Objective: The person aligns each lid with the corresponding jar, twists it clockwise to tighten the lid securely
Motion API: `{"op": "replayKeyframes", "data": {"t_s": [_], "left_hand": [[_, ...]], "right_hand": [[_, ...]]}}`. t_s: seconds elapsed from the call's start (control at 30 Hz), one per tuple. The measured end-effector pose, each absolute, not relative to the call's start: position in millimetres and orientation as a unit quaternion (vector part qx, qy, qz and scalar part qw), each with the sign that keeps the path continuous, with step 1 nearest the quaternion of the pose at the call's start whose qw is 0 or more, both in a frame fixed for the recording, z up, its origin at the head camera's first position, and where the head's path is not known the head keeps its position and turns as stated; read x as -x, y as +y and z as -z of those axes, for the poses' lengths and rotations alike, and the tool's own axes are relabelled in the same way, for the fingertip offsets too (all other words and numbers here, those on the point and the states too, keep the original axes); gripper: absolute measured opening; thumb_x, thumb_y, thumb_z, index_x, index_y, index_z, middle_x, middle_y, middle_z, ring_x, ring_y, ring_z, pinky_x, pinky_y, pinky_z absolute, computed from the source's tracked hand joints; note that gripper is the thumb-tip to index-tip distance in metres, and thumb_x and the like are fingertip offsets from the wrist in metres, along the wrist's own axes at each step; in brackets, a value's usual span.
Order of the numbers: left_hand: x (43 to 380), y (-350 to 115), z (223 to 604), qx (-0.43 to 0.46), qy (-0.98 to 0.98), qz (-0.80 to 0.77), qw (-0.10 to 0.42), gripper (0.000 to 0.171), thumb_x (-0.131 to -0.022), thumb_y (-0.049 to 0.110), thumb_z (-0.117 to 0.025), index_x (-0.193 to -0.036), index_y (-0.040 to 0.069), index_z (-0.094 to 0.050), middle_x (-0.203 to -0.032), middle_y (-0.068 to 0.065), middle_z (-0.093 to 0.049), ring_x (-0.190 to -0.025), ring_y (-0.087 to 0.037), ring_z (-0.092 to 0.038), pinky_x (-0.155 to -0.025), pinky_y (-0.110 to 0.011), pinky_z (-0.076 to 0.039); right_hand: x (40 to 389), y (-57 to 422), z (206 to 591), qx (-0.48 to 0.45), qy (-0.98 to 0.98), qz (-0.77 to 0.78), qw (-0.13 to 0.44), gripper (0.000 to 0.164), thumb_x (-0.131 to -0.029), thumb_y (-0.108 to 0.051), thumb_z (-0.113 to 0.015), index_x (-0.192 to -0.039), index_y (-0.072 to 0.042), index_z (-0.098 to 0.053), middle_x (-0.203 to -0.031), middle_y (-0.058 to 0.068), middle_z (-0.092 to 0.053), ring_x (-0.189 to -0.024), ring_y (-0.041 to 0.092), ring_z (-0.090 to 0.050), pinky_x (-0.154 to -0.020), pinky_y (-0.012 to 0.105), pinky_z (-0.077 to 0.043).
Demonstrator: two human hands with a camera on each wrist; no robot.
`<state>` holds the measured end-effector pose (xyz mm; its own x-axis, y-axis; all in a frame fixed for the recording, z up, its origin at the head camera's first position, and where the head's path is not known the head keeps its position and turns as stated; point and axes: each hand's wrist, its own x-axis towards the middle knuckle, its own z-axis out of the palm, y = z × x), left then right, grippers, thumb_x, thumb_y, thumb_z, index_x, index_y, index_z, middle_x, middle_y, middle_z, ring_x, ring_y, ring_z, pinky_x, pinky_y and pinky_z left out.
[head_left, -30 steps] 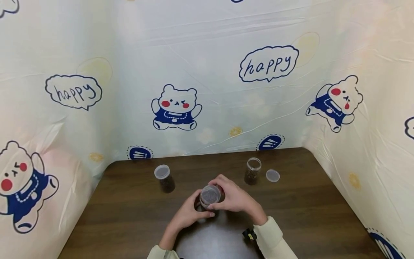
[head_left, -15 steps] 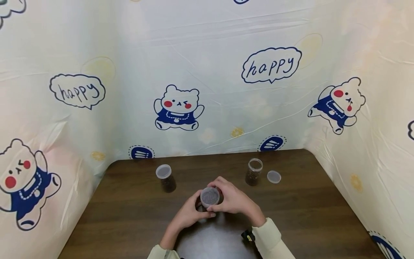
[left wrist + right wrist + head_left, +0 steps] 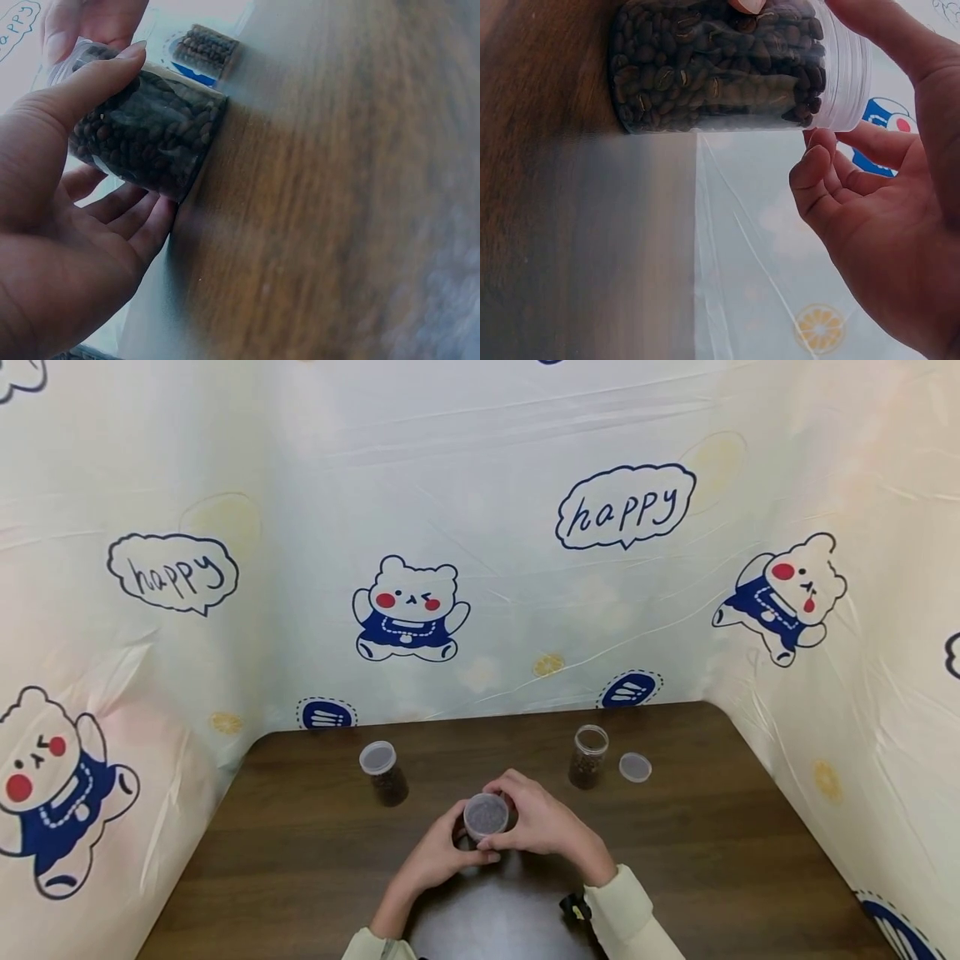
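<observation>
A clear plastic jar of coffee beans [image 3: 712,67] stands upright on the table at the middle, between both hands. My left hand [image 3: 437,855] grips its body, the thumb on the near side and the fingers curled round the other. At the top, the thumb and fingers of my right hand [image 3: 546,818] hold the translucent lid [image 3: 486,815], which lies level over the mouth. In the right wrist view the beans [image 3: 682,75] fill the jar almost up to its neck.
A lidded jar of beans [image 3: 386,777] stands at the back left of the brown table [image 3: 300,860]. Back right, an uncovered jar [image 3: 588,760] holds beans, with a loose translucent lid [image 3: 635,767] lying to its right. A printed curtain [image 3: 495,527] closes off the back and sides.
The lid on the held jar looked raised and uneven a second ago; now it sits flatter on the rim. Both hands have stayed in nearly the same place.
</observation>
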<state>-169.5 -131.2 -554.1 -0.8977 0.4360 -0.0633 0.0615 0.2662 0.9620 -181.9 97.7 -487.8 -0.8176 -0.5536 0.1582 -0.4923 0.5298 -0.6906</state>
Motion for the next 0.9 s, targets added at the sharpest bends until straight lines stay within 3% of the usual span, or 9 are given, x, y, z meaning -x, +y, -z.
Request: {"op": "replayKeyframes", "data": {"t_s": [0.3,0.4,0.47,0.6,0.73,0.9], "left_hand": [[169.2,-131.5,554.3,-0.158,0.777,-0.588,0.162,0.072,-0.084,0.026,-0.091,-0.145,0.022,-0.054,-0.142,-0.005,-0.062,-0.134,-0.024,-0.06,-0.101,-0.023,-0.051],[169.5,-132.1,553.8,-0.163,0.778,-0.584,0.162,0.072,-0.086,0.025,-0.09,-0.147,0.019,-0.053,-0.143,-0.008,-0.062,-0.135,-0.025,-0.059,-0.101,-0.023,-0.051],[169.7,-132.6,553.9,-0.165,0.782,-0.579,0.161,0.071,-0.087,0.024,-0.089,-0.147,0.018,-0.052,-0.143,-0.009,-0.062,-0.134,-0.025,-0.06,-0.101,-0.024,-0.051],[170.3,-132.6,553.7,-0.165,0.785,-0.576,0.157,0.069,-0.087,0.027,-0.089,-0.145,0.02,-0.054,-0.139,-0.006,-0.064,-0.131,-0.023,-0.062,-0.101,-0.025,-0.052],[170.8,-132.7,554.2,-0.164,0.781,-0.582,0.157,0.07,-0.084,0.025,-0.091,-0.144,0.022,-0.054,-0.14,-0.004,-0.063,-0.134,-0.024,-0.061,-0.103,-0.026,-0.051],[171.5,-132.9,555.2,-0.164,0.78,-0.582,0.16,0.071,-0.084,0.024,-0.091,-0.145,0.024,-0.054,-0.142,-0.002,-0.063,-0.136,-0.025,-0.059,-0.105,-0.026,-0.05]], "right_hand": [[178.8,92.3,488.2,0.276,0.893,0.353,0.033,0.062,-0.079,-0.06,-0.088,-0.114,-0.018,-0.06,-0.109,-0.006,-0.06,-0.089,0.005,-0.058,-0.08,0.024,-0.053],[177.3,93.9,486.7,0.279,0.905,0.321,0.028,0.073,-0.08,-0.068,-0.083,-0.126,-0.016,-0.06,-0.115,-0.003,-0.061,-0.094,0.007,-0.06,-0.084,0.029,-0.055],[177.1,96.9,485.4,0.283,0.906,0.314,0.032,0.084,-0.081,-0.068,-0.082,-0.141,-0.015,-0.057,-0.126,0.0,-0.061,-0.106,0.012,-0.063,-0.092,0.036,-0.057],[180.2,105.2,485.0,0.306,0.883,0.351,0.053,0.09,-0.086,-0.057,-0.083,-0.159,-0.019,-0.044,-0.145,0.001,-0.057,-0.127,0.017,-0.058,-0.105,0.044,-0.053],[183.2,111.6,486.8,0.333,0.856,0.39,0.067,0.076,-0.092,-0.04,-0.083,-0.158,-0.026,-0.047,-0.151,-0.004,-0.057,-0.131,0.017,-0.055,-0.109,0.045,-0.051],[184.4,113.1,488.2,0.348,0.847,0.396,0.062,0.066,-0.093,-0.039,-0.081,-0.152,-0.03,-0.054,-0.149,-0.008,-0.061,-0.13,0.015,-0.057,-0.109,0.044,-0.05]]}}
